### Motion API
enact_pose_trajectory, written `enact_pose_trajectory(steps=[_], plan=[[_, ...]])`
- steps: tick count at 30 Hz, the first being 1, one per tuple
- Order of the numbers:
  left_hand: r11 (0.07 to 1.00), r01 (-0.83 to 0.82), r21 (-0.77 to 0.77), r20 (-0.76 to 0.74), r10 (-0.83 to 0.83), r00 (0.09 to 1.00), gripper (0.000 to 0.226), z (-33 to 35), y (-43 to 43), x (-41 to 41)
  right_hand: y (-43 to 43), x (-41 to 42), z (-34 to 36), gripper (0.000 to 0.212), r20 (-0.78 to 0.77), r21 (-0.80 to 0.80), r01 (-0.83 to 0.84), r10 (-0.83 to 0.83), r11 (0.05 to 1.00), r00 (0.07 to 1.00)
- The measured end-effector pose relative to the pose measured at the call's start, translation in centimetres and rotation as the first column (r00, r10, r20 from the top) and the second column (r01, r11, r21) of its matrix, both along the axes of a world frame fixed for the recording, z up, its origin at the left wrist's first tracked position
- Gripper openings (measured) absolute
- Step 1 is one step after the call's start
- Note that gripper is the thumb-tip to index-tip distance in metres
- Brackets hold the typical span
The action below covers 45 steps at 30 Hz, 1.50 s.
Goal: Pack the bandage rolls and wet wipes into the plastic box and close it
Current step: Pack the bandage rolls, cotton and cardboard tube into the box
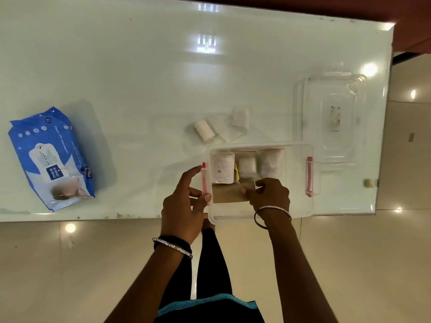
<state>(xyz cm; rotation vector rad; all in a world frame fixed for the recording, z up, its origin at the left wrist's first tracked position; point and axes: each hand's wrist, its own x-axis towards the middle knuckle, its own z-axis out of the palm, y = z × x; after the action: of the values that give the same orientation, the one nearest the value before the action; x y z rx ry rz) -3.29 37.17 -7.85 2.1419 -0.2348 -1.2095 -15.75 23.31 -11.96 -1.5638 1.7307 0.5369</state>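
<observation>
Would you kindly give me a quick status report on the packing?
Left hand steadies plastic box; right hand inside. Three bandage rolls packed, more loose. Wet wipes out, lid off.

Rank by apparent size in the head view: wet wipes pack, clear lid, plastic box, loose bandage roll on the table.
1. Plastic box and clear lid: alike, unranked.
2. Wet wipes pack, slightly smaller.
3. Loose bandage roll, smallest.
</observation>
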Motion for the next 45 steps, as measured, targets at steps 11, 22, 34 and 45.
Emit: enact_pose_trajectory(steps=[11,22,34,45], plan=[[0.998,-0.042,-0.053,-0.025,0.040,0.999,0.059,0.1,0.1,0.4,-0.7,1.0,1.8,0.038,-0.112,-0.069,-0.111,0.103,0.991,0.988],[0.933,-0.354,-0.065,0.005,0.355,0.935,0.013,-2.4,-5.0,8.7,-2.9,9.5,6.1,0.024,0.400,-0.576,0.026,0.254,0.817,0.881],[0.965,-0.100,0.241,0.072,0.085,0.994,0.046,-6.8,-11.9,10.1,-6.3,12.6,2.0,0.004,0.413,-0.493,-0.115,0.348,0.863,0.841],[0.989,-0.086,-0.120,-0.025,0.084,0.996,0.020,-3.8,-9.9,13.3,-8.2,15.7,3.6,0.025,0.659,-0.126,-0.272,0.285,0.954,0.696]])
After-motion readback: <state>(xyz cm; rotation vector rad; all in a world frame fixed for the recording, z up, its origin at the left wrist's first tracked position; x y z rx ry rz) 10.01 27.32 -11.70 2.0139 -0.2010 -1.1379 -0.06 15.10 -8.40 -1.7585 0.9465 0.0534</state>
